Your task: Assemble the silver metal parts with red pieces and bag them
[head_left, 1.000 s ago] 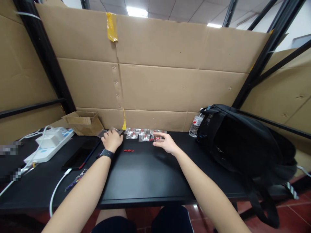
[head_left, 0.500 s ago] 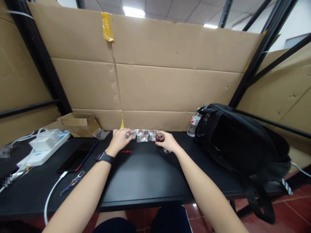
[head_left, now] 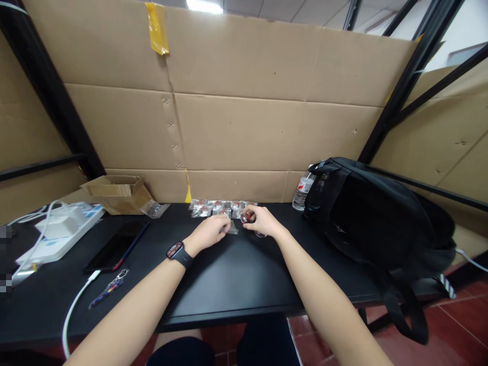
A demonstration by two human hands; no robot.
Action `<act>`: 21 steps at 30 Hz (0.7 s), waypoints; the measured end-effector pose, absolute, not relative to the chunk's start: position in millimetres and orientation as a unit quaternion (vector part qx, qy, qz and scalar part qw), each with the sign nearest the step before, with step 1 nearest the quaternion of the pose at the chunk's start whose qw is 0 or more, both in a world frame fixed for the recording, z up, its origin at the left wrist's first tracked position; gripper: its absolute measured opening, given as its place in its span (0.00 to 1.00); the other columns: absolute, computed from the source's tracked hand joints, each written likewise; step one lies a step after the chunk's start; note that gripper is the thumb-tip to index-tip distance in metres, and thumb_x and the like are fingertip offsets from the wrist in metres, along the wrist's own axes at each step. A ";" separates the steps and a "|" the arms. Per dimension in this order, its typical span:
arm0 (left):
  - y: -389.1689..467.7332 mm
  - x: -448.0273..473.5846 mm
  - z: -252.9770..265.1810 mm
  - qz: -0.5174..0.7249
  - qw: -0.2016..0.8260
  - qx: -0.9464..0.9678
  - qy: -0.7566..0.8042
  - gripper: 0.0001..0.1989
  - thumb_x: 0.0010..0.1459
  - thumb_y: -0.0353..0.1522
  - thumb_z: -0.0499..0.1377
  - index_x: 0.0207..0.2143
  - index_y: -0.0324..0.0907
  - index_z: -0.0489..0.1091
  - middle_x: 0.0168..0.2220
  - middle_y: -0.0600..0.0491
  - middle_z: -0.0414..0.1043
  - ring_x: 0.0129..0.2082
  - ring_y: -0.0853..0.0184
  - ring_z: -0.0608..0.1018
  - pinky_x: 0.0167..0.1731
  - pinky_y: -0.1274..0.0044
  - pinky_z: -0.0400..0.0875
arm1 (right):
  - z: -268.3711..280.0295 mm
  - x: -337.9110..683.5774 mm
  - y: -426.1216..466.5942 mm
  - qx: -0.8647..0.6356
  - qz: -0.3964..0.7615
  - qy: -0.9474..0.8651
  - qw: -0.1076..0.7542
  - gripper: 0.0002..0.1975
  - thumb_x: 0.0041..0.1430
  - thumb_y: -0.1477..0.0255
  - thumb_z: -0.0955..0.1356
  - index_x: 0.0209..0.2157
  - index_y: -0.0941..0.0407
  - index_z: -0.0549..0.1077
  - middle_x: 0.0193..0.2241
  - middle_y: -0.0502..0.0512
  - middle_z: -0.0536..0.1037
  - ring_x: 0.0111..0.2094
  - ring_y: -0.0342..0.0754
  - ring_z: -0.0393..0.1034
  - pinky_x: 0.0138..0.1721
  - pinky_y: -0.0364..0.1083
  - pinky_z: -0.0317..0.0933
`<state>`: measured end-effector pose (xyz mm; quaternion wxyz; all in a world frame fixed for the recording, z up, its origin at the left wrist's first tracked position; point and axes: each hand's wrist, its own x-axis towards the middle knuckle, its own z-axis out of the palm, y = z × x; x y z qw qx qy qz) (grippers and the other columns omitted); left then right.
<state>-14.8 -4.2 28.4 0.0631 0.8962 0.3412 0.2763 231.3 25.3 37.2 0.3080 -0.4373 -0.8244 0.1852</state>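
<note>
L hand: clear plastic bag being pinched, fingers together.
R hand: round clear-&-red piece being gripped w/ curled fingers, nr. bag.
Black table: red-dotted clear plastic packets being seen behind hands.

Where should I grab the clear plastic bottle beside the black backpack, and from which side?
Probably around the middle of the clear plastic bottle, coming from the left: it stands on its base with its left side exposed, while the black backpack overlaps its right side in this view.
</note>
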 end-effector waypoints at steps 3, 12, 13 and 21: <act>-7.3 -12.8 29.2 0.253 0.095 0.905 0.327 0.04 0.54 0.27 0.59 0.30 0.45 0.72 0.30 0.53 0.74 0.31 0.63 0.75 0.36 0.75 0.68 | 38.7 231.8 23.9 -0.443 0.187 -0.823 0.303 0.18 0.45 0.72 0.76 0.40 0.54 0.76 0.30 0.48 0.79 0.29 0.43 0.71 0.35 0.42 0.63; -12.0 -13.1 20.5 0.214 0.149 0.920 0.293 0.13 0.61 0.37 0.60 0.47 0.54 0.77 0.51 0.51 0.74 0.51 0.59 0.76 0.54 0.70 0.67 | 56.1 235.4 10.6 -0.419 0.213 -0.850 0.238 0.15 0.43 0.68 0.78 0.36 0.55 0.79 0.23 0.48 0.77 0.23 0.44 0.69 0.29 0.42 0.61; -12.9 -13.6 19.7 0.212 0.145 0.919 0.299 0.13 0.61 0.36 0.60 0.47 0.55 0.77 0.51 0.52 0.74 0.51 0.58 0.76 0.53 0.70 0.67 | 57.8 235.3 8.7 -0.412 0.208 -0.859 0.220 0.14 0.42 0.68 0.78 0.33 0.55 0.79 0.23 0.48 0.77 0.23 0.44 0.69 0.28 0.42 0.61; -13.2 -19.8 18.9 0.185 0.194 0.917 0.294 0.14 0.62 0.34 0.59 0.48 0.61 0.76 0.56 0.56 0.73 0.55 0.60 0.75 0.53 0.70 0.67 | 64.3 232.6 -1.8 -0.433 0.159 -0.882 0.092 0.13 0.35 0.67 0.79 0.26 0.54 0.80 0.22 0.50 0.77 0.24 0.46 0.69 0.26 0.42 0.57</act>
